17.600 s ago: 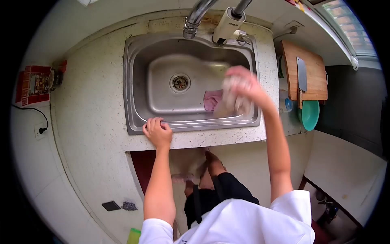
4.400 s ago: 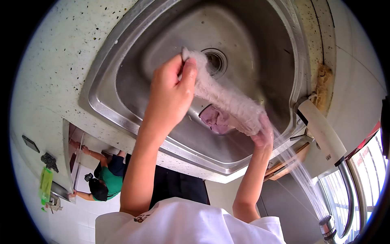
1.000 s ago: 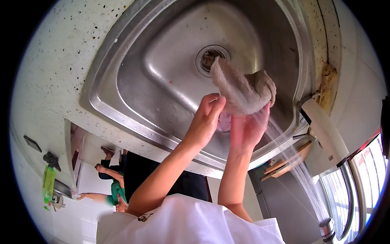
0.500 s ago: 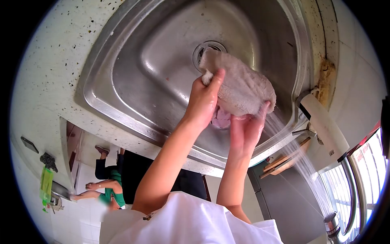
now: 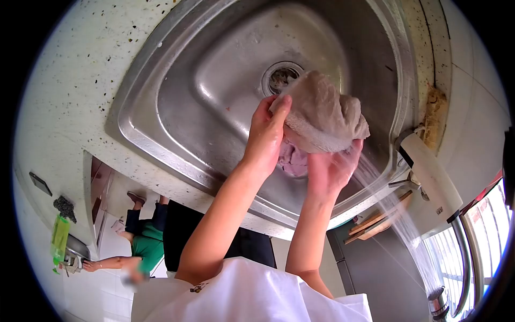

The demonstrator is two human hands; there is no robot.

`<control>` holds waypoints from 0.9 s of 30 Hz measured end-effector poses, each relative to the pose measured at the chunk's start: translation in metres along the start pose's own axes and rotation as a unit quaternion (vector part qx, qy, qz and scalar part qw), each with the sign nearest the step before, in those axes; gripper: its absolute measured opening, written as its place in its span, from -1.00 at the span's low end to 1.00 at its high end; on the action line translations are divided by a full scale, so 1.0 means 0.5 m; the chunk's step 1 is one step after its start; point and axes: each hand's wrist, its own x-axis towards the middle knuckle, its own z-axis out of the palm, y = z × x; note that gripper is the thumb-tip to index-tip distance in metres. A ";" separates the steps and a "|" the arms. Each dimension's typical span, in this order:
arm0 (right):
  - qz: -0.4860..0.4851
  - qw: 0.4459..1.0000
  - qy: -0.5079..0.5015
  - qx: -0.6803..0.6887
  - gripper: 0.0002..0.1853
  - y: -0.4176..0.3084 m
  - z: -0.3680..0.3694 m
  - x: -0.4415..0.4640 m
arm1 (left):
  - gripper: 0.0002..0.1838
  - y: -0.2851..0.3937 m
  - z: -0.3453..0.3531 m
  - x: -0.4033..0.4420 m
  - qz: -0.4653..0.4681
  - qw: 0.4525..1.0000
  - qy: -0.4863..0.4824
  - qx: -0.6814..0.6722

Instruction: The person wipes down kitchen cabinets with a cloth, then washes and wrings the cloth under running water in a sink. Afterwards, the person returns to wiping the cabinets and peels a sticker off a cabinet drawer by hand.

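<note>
Dark flat object [image 5: 41,183] at far left on the pale speckled counter [image 5: 107,80], too small to name; then a green bottle [image 5: 60,236], with a grey clump [image 5: 65,208] just above it in view. Past these, a person in a green top [image 5: 147,248], one arm stretched left. Next, steel — the sink [image 5: 135,129], its rim curving round your work. Your left hand [image 5: 266,135] pinches the near-left edge of the beige cloth [image 5: 327,115] between thumb and fingers, over the basin. Drain [image 5: 282,79] just beyond that hand, bits of debris in it. Below the cloth, between your wrists, a crumpled pink cloth [image 5: 292,162] lies in the basin, partly hidden. The beige cloth is bunched, its longer spread slanting from your left fingers down to your right palm; most of it rises on the far side of both hands. Neither hand is nearer — both touch it. Your right hand [image 5: 330,170] cups its near-right end from beneath, thumb along the edge; fingers hidden, so you cannot tell how tightly they close. Farther right, wooden boards [image 5: 382,217] sit below the rim in view, and a water stream [image 5: 394,214] from the spray head [image 5: 437,300] meets the cloth at your right hand.
</note>
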 end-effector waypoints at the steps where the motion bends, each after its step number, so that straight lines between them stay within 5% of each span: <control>1: -0.001 1.000 0.000 -0.001 -0.32 -0.003 -0.005 0.005 | -0.52 -0.005 0.000 0.002 -0.009 1.000 0.022 0.015; 3: 0.049 0.998 -0.040 0.009 -0.30 -0.004 -0.007 0.021 | -0.52 -0.018 0.008 0.001 0.005 0.997 0.050 0.058; 8: 0.016 0.976 0.067 -0.205 -0.40 0.018 0.005 0.052 | -0.51 -0.029 0.026 -0.002 0.102 0.985 0.111 0.089; 10: 0.005 0.960 0.085 -0.268 -0.45 0.015 -0.019 0.052 | -0.43 0.008 0.037 -0.009 0.035 0.999 0.025 -0.006; 13: -0.034 0.928 0.122 -0.350 -0.53 0.022 -0.025 0.033 | -0.48 0.027 0.061 -0.010 0.001 0.995 0.071 0.064; 15: 0.012 0.926 0.062 -0.371 -0.52 0.010 -0.035 0.019 | -0.56 0.019 0.054 -0.004 -0.031 0.993 0.068 0.093; 18: 0.003 0.920 0.024 -0.391 -0.55 0.006 -0.031 0.014 | -0.75 -0.023 0.047 0.009 0.187 0.978 0.071 0.066; 21: -0.042 0.895 0.027 -0.442 -0.45 0.027 -0.036 0.003 | -0.77 -0.009 0.052 -0.001 0.244 0.947 0.004 0.210; 22: -0.056 0.892 0.042 -0.446 -0.45 0.035 -0.023 0.004 | -0.77 -0.017 0.052 -0.012 0.182 0.961 -0.039 0.205; 23: -0.072 0.889 0.056 -0.449 -0.44 0.042 -0.007 0.006 | -0.75 -0.044 0.048 -0.018 0.200 0.943 -0.066 0.259; 25: -0.074 0.901 0.066 -0.423 -0.44 0.044 0.001 0.014 | -0.74 -0.042 0.072 -0.036 0.386 0.824 -0.061 0.411; 27: -0.063 0.921 0.068 -0.379 -0.45 0.044 -0.003 0.021 | -0.74 -0.052 0.074 -0.028 0.400 0.783 -0.035 0.474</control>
